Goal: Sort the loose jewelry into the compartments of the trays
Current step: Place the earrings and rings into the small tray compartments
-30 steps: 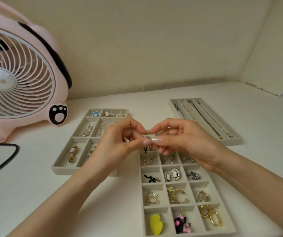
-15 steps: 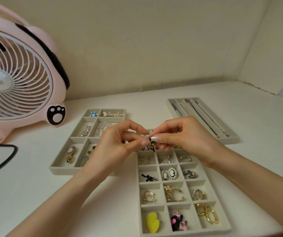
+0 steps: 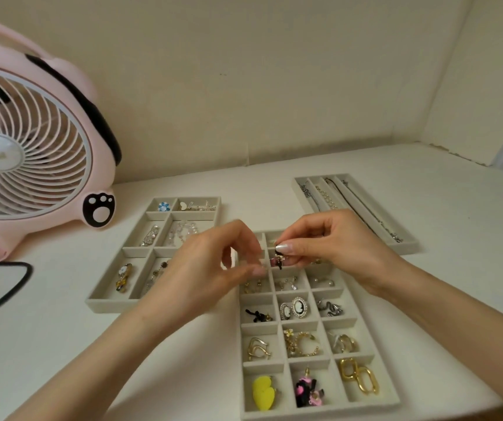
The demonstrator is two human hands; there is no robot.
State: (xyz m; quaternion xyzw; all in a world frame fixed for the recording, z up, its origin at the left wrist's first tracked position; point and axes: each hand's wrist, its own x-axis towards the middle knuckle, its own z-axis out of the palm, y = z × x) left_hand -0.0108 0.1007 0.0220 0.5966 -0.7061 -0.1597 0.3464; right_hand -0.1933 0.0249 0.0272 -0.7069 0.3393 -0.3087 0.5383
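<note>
1. At ten o'clock of the hands stands a pink fan (image 3: 31, 147). In front of it is the left tray (image 3: 107, 305), its compartments already holding pieces.
2. The left hand (image 3: 201, 275) hovers at nine o'clock of the earring, fingers loosely curved and apart, with nothing seen in them.
3. The black-and-pink earring (image 3: 278, 261) hangs pinched between thumb and forefinger of the right hand (image 3: 335, 244), over the twelve-o'clock end of the grid tray (image 3: 320, 412), in the middle column.
4. The step looks like placing this piece. Next, lower it into a free cell below, or carry it to the similar charm (image 3: 307, 390) at six o'clock, then release the pinch.
5. At two o'clock lies the long tray (image 3: 408, 248) with chains.
</note>
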